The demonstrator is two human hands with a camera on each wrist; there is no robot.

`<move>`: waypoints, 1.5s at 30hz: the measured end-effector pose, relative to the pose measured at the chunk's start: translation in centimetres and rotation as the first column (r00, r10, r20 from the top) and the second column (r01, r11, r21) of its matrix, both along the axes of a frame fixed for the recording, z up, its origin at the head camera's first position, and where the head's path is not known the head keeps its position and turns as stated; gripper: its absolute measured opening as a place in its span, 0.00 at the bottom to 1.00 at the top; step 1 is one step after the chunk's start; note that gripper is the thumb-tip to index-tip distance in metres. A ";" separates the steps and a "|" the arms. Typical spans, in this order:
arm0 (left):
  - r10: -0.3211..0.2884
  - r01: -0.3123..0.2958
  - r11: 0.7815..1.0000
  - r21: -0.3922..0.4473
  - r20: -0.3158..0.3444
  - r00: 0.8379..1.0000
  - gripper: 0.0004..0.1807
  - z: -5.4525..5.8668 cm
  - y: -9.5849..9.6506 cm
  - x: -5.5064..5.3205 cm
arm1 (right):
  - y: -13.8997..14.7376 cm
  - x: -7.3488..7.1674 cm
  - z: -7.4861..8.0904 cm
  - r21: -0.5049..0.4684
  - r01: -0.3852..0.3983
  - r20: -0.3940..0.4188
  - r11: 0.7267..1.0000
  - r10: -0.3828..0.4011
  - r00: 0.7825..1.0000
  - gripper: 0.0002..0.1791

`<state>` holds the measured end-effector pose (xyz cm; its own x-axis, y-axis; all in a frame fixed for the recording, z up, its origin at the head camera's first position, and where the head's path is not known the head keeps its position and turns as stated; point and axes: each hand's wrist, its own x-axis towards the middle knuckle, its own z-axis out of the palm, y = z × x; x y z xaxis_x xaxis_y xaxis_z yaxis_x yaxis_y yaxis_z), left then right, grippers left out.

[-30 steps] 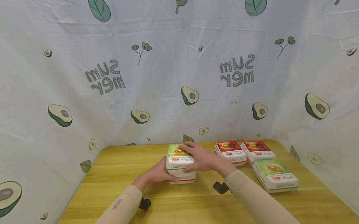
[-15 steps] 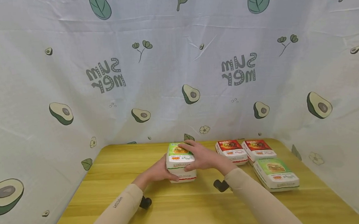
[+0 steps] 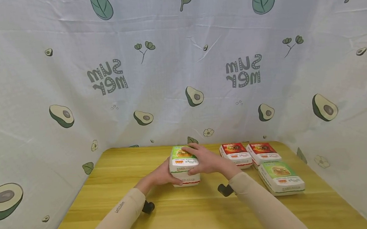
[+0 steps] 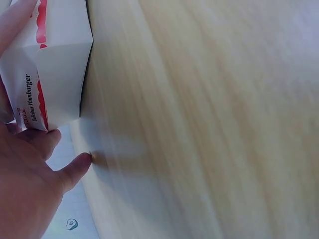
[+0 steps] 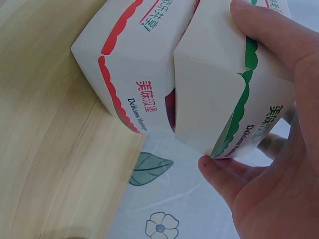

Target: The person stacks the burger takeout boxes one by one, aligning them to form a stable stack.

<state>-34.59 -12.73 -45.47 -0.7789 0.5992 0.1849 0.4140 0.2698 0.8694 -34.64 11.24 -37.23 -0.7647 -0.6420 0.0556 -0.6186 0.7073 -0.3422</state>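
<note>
- left of centre, the left hand grips the red-trimmed hamburger box by its left side, fingers bent round it and the thumb along the front; in the left wrist view one finger stands off from the carton. whether this hand also touches the box above cannot be told.
- at lower centre of the frame, that red-trimmed box rests on the wooden table, with the green-topped hamburger box stacked upon it. the right wrist view shows a thin wedge of red at the seam between them.
- just right of centre, the right hand grips the green-topped box, fingers over its top and far side, thumb on its front.
- right of the hands, near the table's back edge, sits a red-topped box; just beside it is a second red-topped box, and in front of that, a loose green-topped box.
- what could go wrong, i judge: the tapered walls give the boxes a narrow bearing, so letting go while the upper one is off centre might let it slip; squeezing too hard could dent the card.
- against the frame half a second ago, hands and boxes hold their places; only the camera's view has shifted very slightly.
</note>
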 end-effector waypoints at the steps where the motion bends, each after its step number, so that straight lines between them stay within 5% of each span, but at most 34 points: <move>1: 0.001 -0.001 1.000 0.005 0.000 1.000 0.54 0.0 0.0 0.0 | 0.0 0.0 0.0 -0.002 -0.003 -0.002 1.000 0.003 1.000 0.51; 13: 0.014 -0.010 0.998 0.059 -0.069 0.998 0.55 0.3 -0.2 0.4 | 0.0 0.1 0.1 0.002 0.002 -0.006 1.000 -0.002 1.000 0.51; 18: 0.114 -0.113 0.993 0.024 -0.030 0.993 0.60 0.4 -0.6 0.8 | -0.1 0.3 0.1 -0.005 0.003 -0.007 1.000 -0.003 1.000 0.51; 26: 0.269 -0.271 0.961 -0.064 -0.033 0.963 0.72 1.3 -1.0 1.6 | -0.2 0.3 0.2 -0.001 0.012 -0.017 1.000 -0.012 1.000 0.53; 32: 0.283 -0.288 0.955 -0.069 -0.071 0.956 0.74 2.1 -0.7 1.5 | -0.1 0.2 0.2 0.004 0.009 -0.023 1.000 -0.009 1.000 0.52; 45: 0.226 -0.232 0.971 -0.055 -0.098 0.969 0.64 2.5 0.2 1.3 | -0.1 0.4 0.2 0.019 0.017 -0.017 1.000 -0.017 1.000 0.52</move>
<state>-33.24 -12.52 -42.98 -0.8787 0.4200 0.2271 0.4104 0.4214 0.8087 -34.21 11.10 -37.03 -0.7744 -0.6302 0.0561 -0.6122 0.7240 -0.3179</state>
